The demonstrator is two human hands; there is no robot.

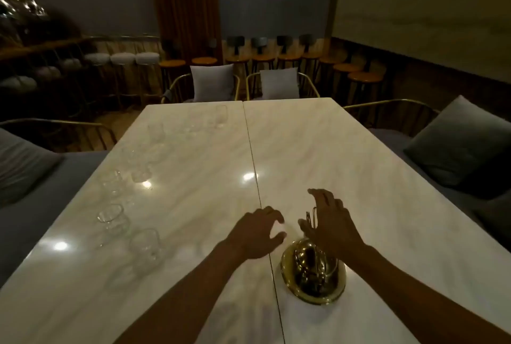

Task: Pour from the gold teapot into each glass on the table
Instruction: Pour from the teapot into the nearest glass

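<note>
The gold teapot [313, 274] stands on the white marble table [359, 177], near the front edge and just right of the table's centre seam. My right hand [329, 222] hovers over its upright handle with the fingers spread, holding nothing. Just left of the pot, my left hand [257, 233] hangs above the seam with curled, parted fingers, also holding nothing. Several clear glasses stand in a curved line along the table's left side, from a near glass [145, 244] past another glass [110, 216] to a far glass [221, 115].
Gold-framed chairs with grey cushions [211, 82] stand at the table's far end. A dark cushion [464, 147] lies on the seat to the right and grey seating [25, 166] on the left. Stools line the back wall.
</note>
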